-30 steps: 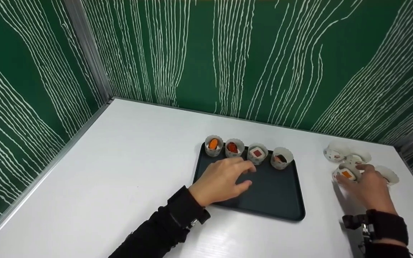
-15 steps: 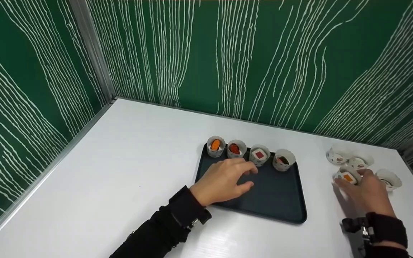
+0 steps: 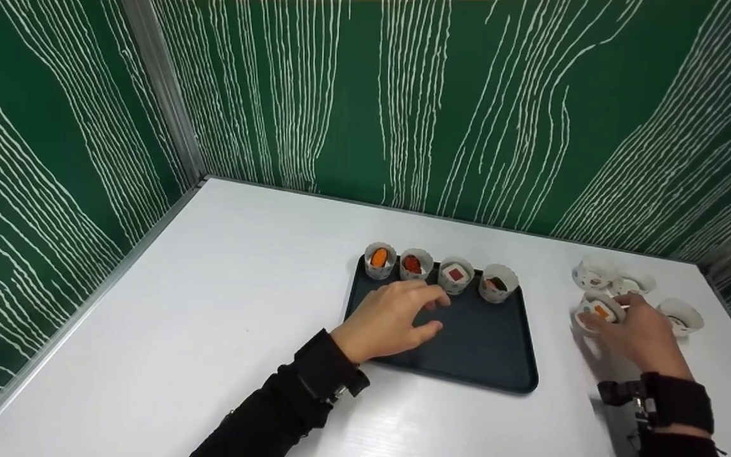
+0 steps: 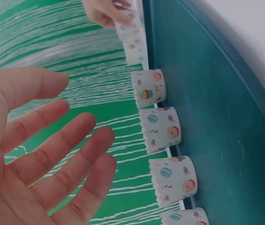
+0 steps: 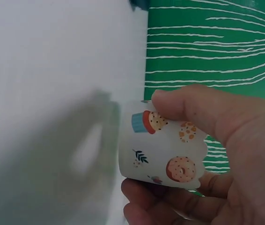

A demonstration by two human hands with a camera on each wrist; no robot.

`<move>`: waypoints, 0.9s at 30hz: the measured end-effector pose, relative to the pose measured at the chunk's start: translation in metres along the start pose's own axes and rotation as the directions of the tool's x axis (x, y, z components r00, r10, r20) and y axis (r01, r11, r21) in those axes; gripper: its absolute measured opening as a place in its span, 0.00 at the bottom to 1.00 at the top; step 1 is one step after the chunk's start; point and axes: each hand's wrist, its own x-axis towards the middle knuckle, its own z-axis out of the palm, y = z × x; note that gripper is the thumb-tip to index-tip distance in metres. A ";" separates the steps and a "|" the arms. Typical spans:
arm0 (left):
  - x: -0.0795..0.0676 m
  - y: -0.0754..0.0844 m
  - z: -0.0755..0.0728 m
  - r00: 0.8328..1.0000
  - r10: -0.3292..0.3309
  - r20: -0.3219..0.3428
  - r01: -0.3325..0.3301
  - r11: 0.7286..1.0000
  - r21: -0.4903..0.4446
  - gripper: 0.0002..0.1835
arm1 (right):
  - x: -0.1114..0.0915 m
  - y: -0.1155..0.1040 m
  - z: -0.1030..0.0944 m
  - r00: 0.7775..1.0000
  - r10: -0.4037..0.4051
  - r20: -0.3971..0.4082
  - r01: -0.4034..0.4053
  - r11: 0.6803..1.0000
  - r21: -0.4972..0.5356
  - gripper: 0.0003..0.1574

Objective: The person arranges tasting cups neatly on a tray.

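Observation:
My right hand (image 3: 641,330) grips a white paper baking cup (image 5: 163,145), printed with a cupcake and a donut, between thumb and fingers. Inside that cup sits a white piece with an orange top (image 3: 601,311). Over the dark tray (image 3: 486,355) my left hand (image 3: 391,317) hangs with loosely bent fingers, holding nothing. Along the tray's far edge stands a row of several similar cups. From left to right they hold an orange piece (image 3: 379,257), a red piece (image 3: 412,263), a white piece with a red square (image 3: 455,273) and a dark piece with pink (image 3: 496,284).
Behind the right hand stand two more paper cups, a left one (image 3: 594,274) and a right one (image 3: 633,282). Another cup (image 3: 681,317) is to its right. Green panels (image 3: 403,127) with white lines border the white table (image 3: 226,304) at the back and left.
My right hand has shifted slightly left with the gripped cup, away from the cup on its right. The left hand stays over the tray.

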 end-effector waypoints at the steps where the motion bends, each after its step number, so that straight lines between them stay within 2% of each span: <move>1: 0.000 0.001 -0.001 1.000 0.000 -0.001 0.000 1.000 0.001 0.16 | -0.002 -0.002 -0.001 1.000 -0.015 -0.009 0.015 1.000 0.004 0.72; 5: 0.002 0.004 -0.005 1.000 0.008 -0.012 -0.008 1.000 0.005 0.19 | -0.012 -0.016 -0.004 0.992 -0.098 -0.078 0.099 0.995 0.011 0.65; 11: 0.006 0.014 -0.011 1.000 0.016 -0.021 -0.017 0.999 -0.027 0.26 | -0.028 -0.041 -0.009 0.973 -0.173 -0.150 0.180 0.983 0.030 0.60; 18: 0.010 0.021 -0.010 0.999 0.022 -0.025 -0.024 0.997 -0.069 0.31 | -0.045 -0.067 -0.010 0.921 -0.311 -0.235 0.321 0.947 0.006 0.52; 22: 0.013 0.026 -0.010 0.999 0.036 -0.038 -0.039 0.994 -0.098 0.31 | -0.057 -0.083 -0.009 0.906 -0.350 -0.238 0.365 0.931 0.020 0.50; 27: 0.017 0.031 -0.008 0.997 0.052 -0.062 -0.059 0.991 -0.120 0.31 | -0.071 -0.101 -0.005 0.903 -0.377 -0.207 0.396 0.916 0.060 0.46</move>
